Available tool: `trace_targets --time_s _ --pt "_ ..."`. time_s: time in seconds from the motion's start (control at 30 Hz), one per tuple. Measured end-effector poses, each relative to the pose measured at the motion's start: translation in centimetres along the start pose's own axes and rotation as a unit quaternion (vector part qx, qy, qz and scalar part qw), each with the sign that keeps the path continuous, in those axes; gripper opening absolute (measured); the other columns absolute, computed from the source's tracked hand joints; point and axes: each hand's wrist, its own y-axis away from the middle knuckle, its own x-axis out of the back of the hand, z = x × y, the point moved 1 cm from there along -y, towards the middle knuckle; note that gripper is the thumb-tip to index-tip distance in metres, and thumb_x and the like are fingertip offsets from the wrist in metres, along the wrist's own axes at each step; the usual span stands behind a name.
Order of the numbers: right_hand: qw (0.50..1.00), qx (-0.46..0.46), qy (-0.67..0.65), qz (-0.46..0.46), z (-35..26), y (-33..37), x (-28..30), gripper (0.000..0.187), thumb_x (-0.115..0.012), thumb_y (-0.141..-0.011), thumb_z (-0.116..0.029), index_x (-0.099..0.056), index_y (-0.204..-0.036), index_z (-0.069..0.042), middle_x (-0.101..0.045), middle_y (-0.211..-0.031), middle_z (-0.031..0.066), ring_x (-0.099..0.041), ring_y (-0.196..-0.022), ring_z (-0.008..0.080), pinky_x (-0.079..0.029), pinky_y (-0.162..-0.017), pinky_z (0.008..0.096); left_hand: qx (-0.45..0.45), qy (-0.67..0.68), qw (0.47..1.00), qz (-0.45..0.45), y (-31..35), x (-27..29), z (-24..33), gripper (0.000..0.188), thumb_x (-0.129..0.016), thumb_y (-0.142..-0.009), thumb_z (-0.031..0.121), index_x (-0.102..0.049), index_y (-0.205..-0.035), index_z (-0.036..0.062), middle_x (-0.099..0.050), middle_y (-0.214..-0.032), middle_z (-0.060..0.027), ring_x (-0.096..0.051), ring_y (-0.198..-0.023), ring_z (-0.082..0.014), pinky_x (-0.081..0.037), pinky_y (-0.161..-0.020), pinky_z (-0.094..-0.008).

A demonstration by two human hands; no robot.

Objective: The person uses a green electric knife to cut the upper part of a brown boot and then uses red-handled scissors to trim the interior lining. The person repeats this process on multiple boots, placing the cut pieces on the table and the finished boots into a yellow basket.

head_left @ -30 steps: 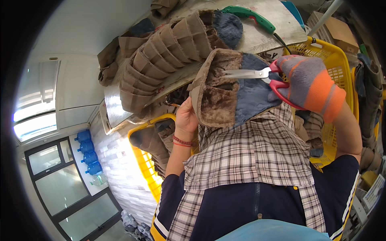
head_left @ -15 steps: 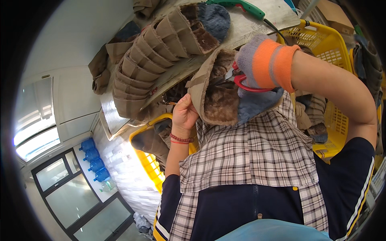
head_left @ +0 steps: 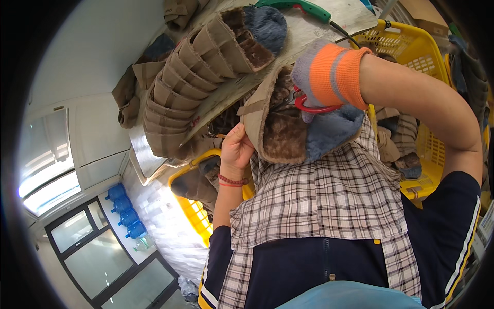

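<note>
Near the middle of the frame we see a brown, fur-lined piece with a blue furry section at its right end, its open side facing us. Our bare left hand, left of centre, pinches the piece's left edge between thumb and fingers; a beaded bracelet circles that wrist. Our right hand, in a grey and orange glove, is closed around the red-handled scissors, just above and right of the piece's middle. The blades point left into the brown fur, but the glove and shadow cover much of them, so we cannot tell how far they are parted.

In the upper left, nested brown pieces form a curved stack along the pale table. At the top edge lies a green tool with a dark cord. One yellow basket stands at upper right, another yellow basket left of our left forearm. A checked apron fills the lower centre.
</note>
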Motion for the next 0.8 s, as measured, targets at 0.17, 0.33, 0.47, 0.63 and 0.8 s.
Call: trace_targets --time_s 0.17,0.33,0.47,0.63,0.8 --pt "0.995 -0.044 -0.036 0.076 2.1 2.2 -1.2 0.066 -0.07 -0.066 -0.067 -0.067 -0.091 -0.006 -0.067 -0.081 0.0105 -0.066 -0.076 0.0269 -0.052 -0.069 0.0364 0.001 -0.003 1.0 -0.003 0.2 -0.1 -0.2 0.033 -0.049 -0.097 0.013 -0.05 -0.122 -0.0074 -0.058 -0.124 -0.0159 -0.056 -0.114 -0.0239 -0.043 -0.101 -0.036" --pt "0.908 -0.122 -0.369 0.158 5.3 5.1 -5.1 0.07 -0.075 -0.063 -0.065 -0.065 -0.096 -0.005 -0.065 -0.075 0.0104 -0.064 -0.07 0.02 -0.05 -0.063 0.0318 -0.053 -0.047 0.997 0.004 -0.1 -2.7 -0.1 0.035 -0.051 -0.096 0.015 -0.049 -0.126 -0.0038 -0.058 -0.125 -0.0129 -0.056 -0.114 -0.0226 -0.044 -0.099 -0.0343" --pt "0.601 0.009 -0.711 0.364 1.1 1.1 -9.2 0.047 -0.083 -0.071 -0.033 -0.06 -0.098 -0.003 -0.06 -0.077 0.0035 -0.054 -0.071 0.008 -0.046 -0.066 0.0236 -0.106 -0.174 0.978 -0.046 -3.2 -7.6 -0.9 0.03 -0.055 -0.094 0.01 -0.055 -0.121 -0.0021 -0.063 -0.115 -0.0078 -0.06 -0.103 -0.0155 -0.047 -0.089 -0.0296" --pt "0.496 0.086 -0.7 0.508 1.0 -1.4 -5.7 0.042 -0.078 -0.076 -0.018 -0.056 -0.108 -0.001 -0.06 -0.092 0.0025 -0.052 -0.078 0.0094 -0.046 -0.072 0.0238 -0.166 -0.481 0.856 -0.091 -6.4 -11.2 2.8 0.027 -0.055 -0.094 0.01 -0.058 -0.119 -0.0001 -0.064 -0.107 -0.0037 -0.057 -0.095 -0.0117 -0.046 -0.086 -0.0281" --pt "0.536 -0.033 -0.551 0.639 4.7 -7.2 -4.7 0.032 -0.072 -0.079 -0.012 -0.056 -0.105 -0.001 -0.065 -0.089 0.0083 -0.06 -0.077 0.0146 -0.048 -0.067 0.0309 -0.502 -0.823 0.213 0.158 -10.0 -12.5 15.8 0.036 -0.056 -0.091 0.036 -0.061 -0.116 0.0105 -0.06 -0.121 -0.0127 -0.052 -0.114 -0.0313 -0.035 -0.101 -0.0412"
